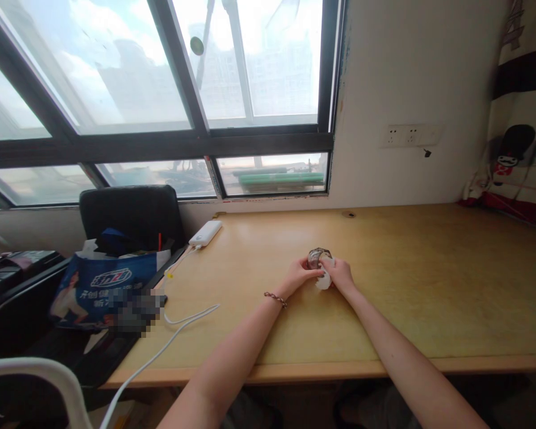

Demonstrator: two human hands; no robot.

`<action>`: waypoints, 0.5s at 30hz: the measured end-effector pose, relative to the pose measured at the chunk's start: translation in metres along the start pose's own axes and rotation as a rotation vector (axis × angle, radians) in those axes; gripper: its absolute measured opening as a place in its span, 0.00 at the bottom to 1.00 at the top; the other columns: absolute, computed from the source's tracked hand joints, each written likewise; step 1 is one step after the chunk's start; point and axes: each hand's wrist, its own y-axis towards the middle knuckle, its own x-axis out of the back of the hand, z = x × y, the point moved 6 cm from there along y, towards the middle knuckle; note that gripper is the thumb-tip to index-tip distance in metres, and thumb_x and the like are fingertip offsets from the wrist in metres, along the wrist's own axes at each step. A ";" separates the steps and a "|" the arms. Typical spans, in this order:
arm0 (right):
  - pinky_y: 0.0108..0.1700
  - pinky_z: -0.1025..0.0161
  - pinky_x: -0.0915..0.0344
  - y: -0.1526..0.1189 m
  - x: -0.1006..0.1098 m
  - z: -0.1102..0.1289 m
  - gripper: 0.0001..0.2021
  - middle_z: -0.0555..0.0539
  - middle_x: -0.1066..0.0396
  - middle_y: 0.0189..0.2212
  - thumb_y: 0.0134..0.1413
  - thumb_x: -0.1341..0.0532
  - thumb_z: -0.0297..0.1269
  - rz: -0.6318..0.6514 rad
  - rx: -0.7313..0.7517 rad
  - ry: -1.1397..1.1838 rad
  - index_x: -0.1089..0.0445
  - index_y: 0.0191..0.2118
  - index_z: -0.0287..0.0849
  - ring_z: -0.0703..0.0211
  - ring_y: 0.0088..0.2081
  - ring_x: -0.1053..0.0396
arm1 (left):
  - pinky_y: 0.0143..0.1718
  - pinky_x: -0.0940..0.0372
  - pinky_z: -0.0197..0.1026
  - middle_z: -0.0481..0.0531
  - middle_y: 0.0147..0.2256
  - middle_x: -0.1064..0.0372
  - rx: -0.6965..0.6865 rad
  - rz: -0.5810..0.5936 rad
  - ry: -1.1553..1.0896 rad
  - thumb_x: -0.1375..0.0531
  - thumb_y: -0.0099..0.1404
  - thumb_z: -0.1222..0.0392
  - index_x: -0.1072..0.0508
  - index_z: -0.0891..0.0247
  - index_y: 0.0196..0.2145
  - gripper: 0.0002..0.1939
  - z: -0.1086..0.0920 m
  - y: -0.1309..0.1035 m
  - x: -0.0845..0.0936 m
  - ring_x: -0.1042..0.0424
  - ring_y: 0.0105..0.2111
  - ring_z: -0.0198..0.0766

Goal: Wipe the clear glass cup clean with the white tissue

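Observation:
Over the middle of the wooden table [268, 333], my two hands are close together around a small shiny loop that looks like a metal-band watch [314, 257]. My left hand [296, 276], with a braided bracelet on its wrist, grips the loop's near left side, the fingers closed. A crumpled white tissue [324, 282] hangs below the loop, between the hands. My right hand [342, 275] pinches the tissue against the loop's inner right side. The fingers partly hide both things.
A white power bank [205, 233] with cables lies at the table's back left. A white cable [178, 328] runs over the left edge. A blue bag [96, 292] sits on a black chair [131, 208]. A window, wall sockets and a curtain [522, 119] stand behind.

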 end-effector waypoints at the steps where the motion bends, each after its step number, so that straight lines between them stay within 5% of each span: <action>1: 0.22 0.69 0.46 0.000 0.003 0.002 0.20 0.47 0.31 0.18 0.46 0.47 0.50 -0.039 0.047 -0.057 0.30 0.24 0.38 0.62 0.21 0.37 | 0.38 0.38 0.39 0.55 0.35 0.30 0.011 -0.009 0.029 0.36 0.46 0.55 0.30 0.69 0.37 0.21 0.000 -0.001 0.001 0.31 0.34 0.38; 8: 0.26 0.68 0.46 -0.008 0.018 0.022 0.20 0.46 0.32 0.20 0.51 0.51 0.48 -0.189 0.228 -0.153 0.32 0.24 0.38 0.64 0.21 0.40 | 0.32 0.36 0.38 0.60 0.29 0.28 0.140 -0.117 -0.015 0.43 0.52 0.43 0.28 0.73 0.35 0.26 0.006 -0.003 0.009 0.29 0.29 0.39; 15: 0.24 0.69 0.44 0.002 -0.010 0.002 0.13 0.49 0.31 0.19 0.41 0.43 0.42 0.134 0.045 0.038 0.30 0.24 0.37 0.63 0.22 0.38 | 0.25 0.37 0.36 0.57 0.22 0.29 0.161 -0.123 0.017 0.48 0.52 0.38 0.27 0.73 0.34 0.31 0.004 -0.004 0.009 0.31 0.21 0.37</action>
